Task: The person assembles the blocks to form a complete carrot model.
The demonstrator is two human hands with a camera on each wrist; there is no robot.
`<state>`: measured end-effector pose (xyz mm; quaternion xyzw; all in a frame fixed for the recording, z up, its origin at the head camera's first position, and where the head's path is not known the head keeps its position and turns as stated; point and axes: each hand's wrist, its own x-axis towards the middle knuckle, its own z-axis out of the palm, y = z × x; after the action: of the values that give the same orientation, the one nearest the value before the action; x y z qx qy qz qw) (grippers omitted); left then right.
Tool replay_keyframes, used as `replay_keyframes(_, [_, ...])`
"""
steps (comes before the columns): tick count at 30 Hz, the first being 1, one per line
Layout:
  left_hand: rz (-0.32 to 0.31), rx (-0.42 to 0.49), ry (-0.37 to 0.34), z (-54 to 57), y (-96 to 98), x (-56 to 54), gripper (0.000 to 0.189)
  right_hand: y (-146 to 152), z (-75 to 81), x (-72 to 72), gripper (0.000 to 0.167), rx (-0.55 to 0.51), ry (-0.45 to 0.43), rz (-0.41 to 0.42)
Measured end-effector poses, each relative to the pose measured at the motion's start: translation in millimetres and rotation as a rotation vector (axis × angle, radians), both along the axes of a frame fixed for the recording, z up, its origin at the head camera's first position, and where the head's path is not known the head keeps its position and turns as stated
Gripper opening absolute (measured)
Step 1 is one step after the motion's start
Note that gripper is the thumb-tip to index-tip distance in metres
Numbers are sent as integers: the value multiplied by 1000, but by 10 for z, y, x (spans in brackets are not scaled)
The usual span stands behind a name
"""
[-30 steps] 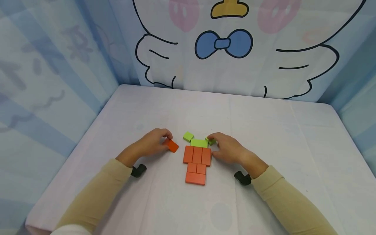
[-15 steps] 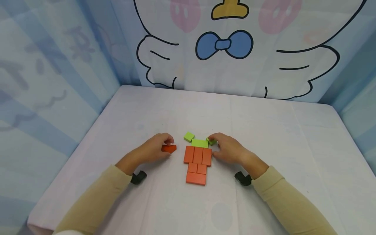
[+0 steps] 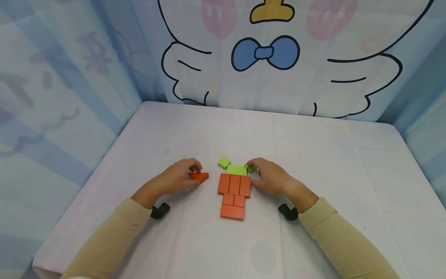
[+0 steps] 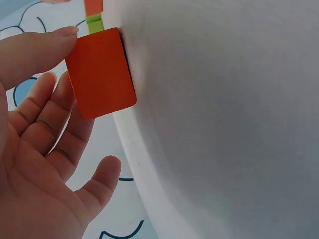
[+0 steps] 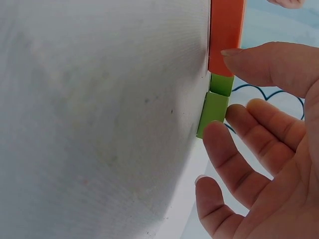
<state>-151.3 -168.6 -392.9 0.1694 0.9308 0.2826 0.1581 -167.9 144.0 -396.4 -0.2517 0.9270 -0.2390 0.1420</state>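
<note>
My left hand (image 3: 179,176) pinches an orange-red block (image 3: 199,176) left of a flat block figure. The block looks triangular in the head view, while a rectangular face (image 4: 101,73) shows in the left wrist view. My right hand (image 3: 271,176) rests at the figure's right side, fingers loosely bent. Its thumb touches the side of the right orange-red upright block (image 3: 245,186), and its fingertips lie at a small green block (image 5: 213,114), partly hidden in the head view. A green rectangular block (image 3: 237,170) tops the figure, with another small green block (image 3: 224,162) at its upper left.
Below the three upright orange-red blocks lie two small ones (image 3: 228,199) and a wide one (image 3: 232,212). A white cloth covers the table (image 3: 313,155). A printed curtain (image 3: 265,85) hangs behind it, with a blue curtain (image 3: 69,116) along the left.
My left hand has shifted slightly left and down, turning the orange-red block from a tilted rectangular look to a triangular one. My right hand and the laid blocks have stayed put.
</note>
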Motion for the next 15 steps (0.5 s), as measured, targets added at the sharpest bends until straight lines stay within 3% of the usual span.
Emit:
replay_keyframes(8, [14,-27,-2,-6,-24,20,37,-3,7,7,51,-4,2,0])
replay_keyframes(15, [-62,-20,31,72,110,102,34,3,-4,4,52,-7,0,0])
